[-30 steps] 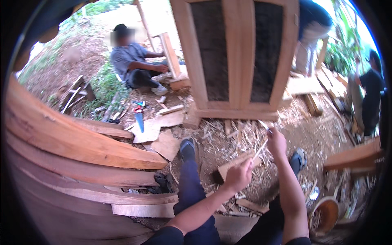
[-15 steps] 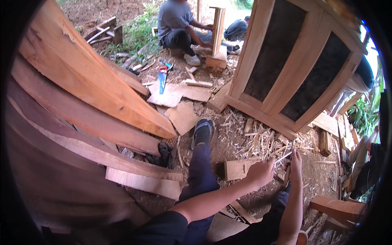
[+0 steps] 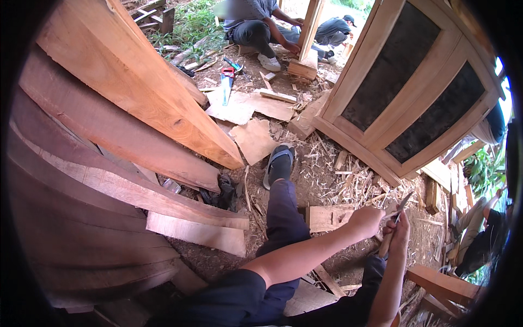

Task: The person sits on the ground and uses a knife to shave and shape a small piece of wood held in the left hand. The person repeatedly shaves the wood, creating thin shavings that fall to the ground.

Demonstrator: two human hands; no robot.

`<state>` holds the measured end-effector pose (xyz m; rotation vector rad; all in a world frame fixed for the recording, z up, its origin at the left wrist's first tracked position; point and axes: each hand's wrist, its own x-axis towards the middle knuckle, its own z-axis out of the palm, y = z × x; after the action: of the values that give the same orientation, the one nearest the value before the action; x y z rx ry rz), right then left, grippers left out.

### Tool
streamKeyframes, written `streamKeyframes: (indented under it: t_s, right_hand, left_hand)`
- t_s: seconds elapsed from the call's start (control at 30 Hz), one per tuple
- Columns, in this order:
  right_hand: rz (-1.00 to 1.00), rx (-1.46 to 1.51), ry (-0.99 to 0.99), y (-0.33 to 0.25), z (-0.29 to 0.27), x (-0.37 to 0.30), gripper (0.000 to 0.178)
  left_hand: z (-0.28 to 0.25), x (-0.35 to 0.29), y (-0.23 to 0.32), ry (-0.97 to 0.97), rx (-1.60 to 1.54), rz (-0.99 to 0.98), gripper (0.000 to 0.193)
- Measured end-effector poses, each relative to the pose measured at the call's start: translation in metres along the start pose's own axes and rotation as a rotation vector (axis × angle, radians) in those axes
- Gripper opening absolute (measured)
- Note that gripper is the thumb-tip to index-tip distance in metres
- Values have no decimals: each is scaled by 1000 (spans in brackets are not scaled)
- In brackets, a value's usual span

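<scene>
Both my hands are close together low in front of me, over the shavings. My right hand (image 3: 401, 231) is closed round a knife (image 3: 405, 202); its dark pointed blade sticks up past the fingers, and what looks like its wooden handle shows below. My left hand (image 3: 368, 220) is a fist just left of it, closed on a thin pale strip (image 3: 391, 209) that reaches toward the blade. The fist hides most of the strip, so its kind cannot be made out. A wood block (image 3: 329, 217) lies on the ground beside my left hand.
Thick planks (image 3: 136, 92) lean in from the left. A panelled wooden door (image 3: 384, 131) stands at the right. A handsaw (image 3: 226, 84) lies ahead near a seated person (image 3: 253, 32) by an upright timber. Another person crouches behind; a further person is at the right edge.
The blade now shows tilted up above my right hand, and less of the pale strip is visible. My left hand is nearer the right. The view has shifted, moving the surroundings rightward.
</scene>
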<state>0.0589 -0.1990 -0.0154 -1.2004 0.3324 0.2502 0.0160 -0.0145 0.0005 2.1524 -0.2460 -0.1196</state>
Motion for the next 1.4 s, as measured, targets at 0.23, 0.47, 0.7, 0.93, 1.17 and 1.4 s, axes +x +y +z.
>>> streamKeyframes:
  t_s: [0.23, 0.47, 0.7, 0.93, 1.17, 1.4]
  right_hand:
    - [-108, -50, 57, 1, 2, 6, 23]
    - [-214, 33, 191, -37, -22, -2, 38]
    - [-323, -69, 19, -25, 49, -28, 33]
    - [-393, -130, -27, -26, 45, -46, 29]
    - [-359, -94, -38, -36, 40, -49, 28]
    - [-499, -208, -203, -43, 28, -56, 29]
  left_hand:
    - [-27, -16, -10, -147, -212, -37, 29]
    - [-111, -72, -139, 65, 171, -505, 73]
    - [-94, -57, -291, -43, 202, -684, 63]
    - [-76, -14, -260, 10, 542, -544, 48]
    - [-73, -26, -180, -469, 327, -333, 58]
    - [-90, -9, -14, -408, 176, -64, 59]
